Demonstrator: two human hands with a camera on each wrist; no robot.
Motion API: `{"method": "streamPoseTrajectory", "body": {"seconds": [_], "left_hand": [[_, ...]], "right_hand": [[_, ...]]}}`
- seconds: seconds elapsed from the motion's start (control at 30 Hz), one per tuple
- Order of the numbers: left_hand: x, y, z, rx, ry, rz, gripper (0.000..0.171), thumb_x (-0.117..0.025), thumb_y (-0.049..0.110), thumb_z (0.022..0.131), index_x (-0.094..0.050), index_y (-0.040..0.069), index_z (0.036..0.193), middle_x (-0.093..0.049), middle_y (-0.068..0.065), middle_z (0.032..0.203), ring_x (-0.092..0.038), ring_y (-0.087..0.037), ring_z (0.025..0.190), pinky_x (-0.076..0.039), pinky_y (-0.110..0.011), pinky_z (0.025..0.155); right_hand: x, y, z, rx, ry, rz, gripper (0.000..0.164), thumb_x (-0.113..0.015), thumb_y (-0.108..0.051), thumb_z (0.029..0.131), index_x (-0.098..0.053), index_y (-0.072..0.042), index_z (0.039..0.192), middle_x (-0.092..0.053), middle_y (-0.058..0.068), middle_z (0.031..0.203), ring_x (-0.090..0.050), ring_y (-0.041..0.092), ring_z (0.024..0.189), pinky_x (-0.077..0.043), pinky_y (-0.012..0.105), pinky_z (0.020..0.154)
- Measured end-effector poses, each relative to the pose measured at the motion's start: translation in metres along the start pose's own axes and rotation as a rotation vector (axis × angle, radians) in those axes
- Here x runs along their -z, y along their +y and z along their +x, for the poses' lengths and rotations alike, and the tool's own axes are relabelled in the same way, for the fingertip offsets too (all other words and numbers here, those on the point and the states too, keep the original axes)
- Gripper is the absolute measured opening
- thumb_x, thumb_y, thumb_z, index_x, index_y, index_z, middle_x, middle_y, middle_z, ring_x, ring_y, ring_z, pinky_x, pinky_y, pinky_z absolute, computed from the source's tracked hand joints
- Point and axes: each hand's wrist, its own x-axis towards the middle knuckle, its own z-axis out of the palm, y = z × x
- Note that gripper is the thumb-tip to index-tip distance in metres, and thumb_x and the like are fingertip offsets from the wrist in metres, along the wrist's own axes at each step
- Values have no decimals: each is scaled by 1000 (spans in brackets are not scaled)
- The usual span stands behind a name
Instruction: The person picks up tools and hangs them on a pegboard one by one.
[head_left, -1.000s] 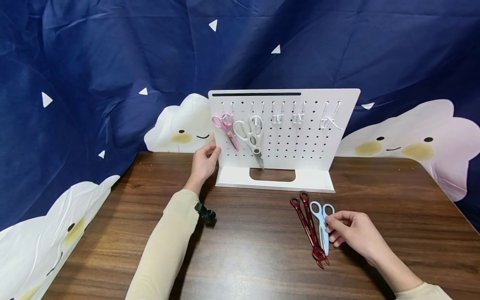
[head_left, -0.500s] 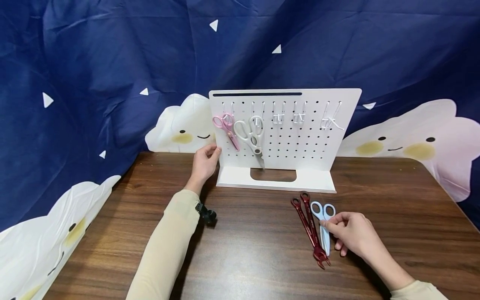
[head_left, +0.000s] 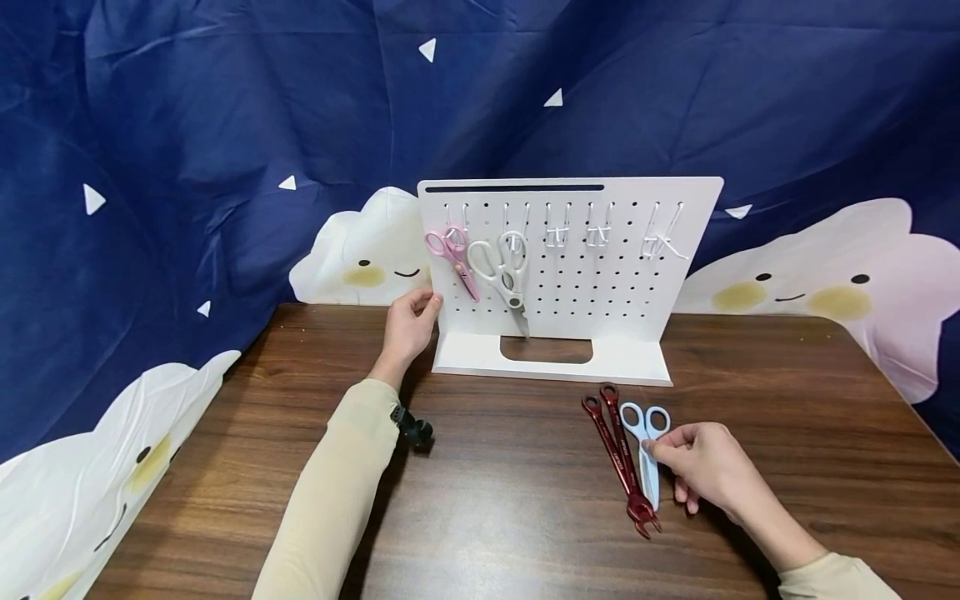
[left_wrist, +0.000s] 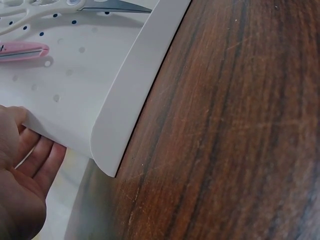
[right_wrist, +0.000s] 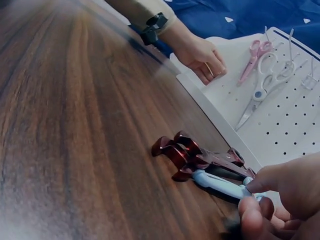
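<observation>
My left hand [head_left: 408, 325] grips the left edge of a white pegboard [head_left: 630, 357], thumb on the front and fingers behind, as the left wrist view shows. Light blue scissors [head_left: 648, 479] lie on the table with their handles toward the board. Near their pivot, the thumb and fingers of my right hand [head_left: 712, 467] pinch them. Two dark red wrenches [head_left: 613, 450] lie against the scissors' left side, open ends toward me. In the right wrist view the scissors' closed blades [right_wrist: 220, 186] sit beside the wrench ends [right_wrist: 172, 155].
Pink scissors [head_left: 461, 271] and larger white scissors [head_left: 504, 279] hang from hooks on the board's left half. Several white wire hooks [head_left: 556, 237] line its upper part and hold nothing. Behind the wooden table [head_left: 480, 483] hangs a blue cloth [head_left: 480, 83] with cloud faces.
My right hand has shifted its thumb from the scissors' right handle down to near the pivot. The left hand stays at the pegboard's edge.
</observation>
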Motion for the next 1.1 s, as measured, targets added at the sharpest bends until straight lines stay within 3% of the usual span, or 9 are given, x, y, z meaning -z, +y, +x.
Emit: {"method": "streamPoseTrajectory", "body": {"seconds": [0.17,0.3,0.63,0.73,0.9,1.1], "left_hand": [[0,0,0,5,-7,3,36,-63,21,110,-71,-7,132,-76,-28,126,-71,-39,120,-56,-50,107],[1,-1,0,12,-8,8,36,-62,21,111,-70,-6,133,-75,-28,127,-70,-39,121,-56,-50,108],[1,0,0,-9,-2,-1,34,-63,19,110,-72,-8,128,-76,-29,123,-72,-39,117,-57,-50,106],[0,1,0,-3,-3,-2,34,-63,19,110,-72,-7,129,-76,-28,123,-72,-38,116,-58,-49,106],[0,3,1,-2,-9,-8,33,-63,18,110,-72,-7,130,-76,-28,124,-71,-38,117,-57,-49,106],[0,2,0,8,-9,-4,33,-63,19,110,-72,-6,129,-76,-27,124,-71,-37,117,-57,-49,106]], "right_hand": [[-5,-3,-1,10,53,-97,37,-79,-39,97,-70,-4,91,-60,1,48,-59,13,37,-57,39,42],[-6,-4,1,20,71,-114,35,-79,-37,96,-68,-4,90,-60,1,48,-59,13,36,-57,39,42],[0,0,3,14,1,-7,28,-76,-25,98,-66,-2,85,-55,1,49,-54,12,38,-54,39,39],[3,1,2,41,-7,15,30,-77,-26,99,-67,-2,85,-55,1,50,-53,12,38,-53,39,38],[8,-1,-1,106,42,-42,30,-76,-30,102,-70,-2,91,-59,2,57,-53,13,42,-51,34,41],[12,-4,0,170,73,-43,26,-72,-22,106,-72,3,98,-72,5,72,-67,15,55,-56,29,55]]}}
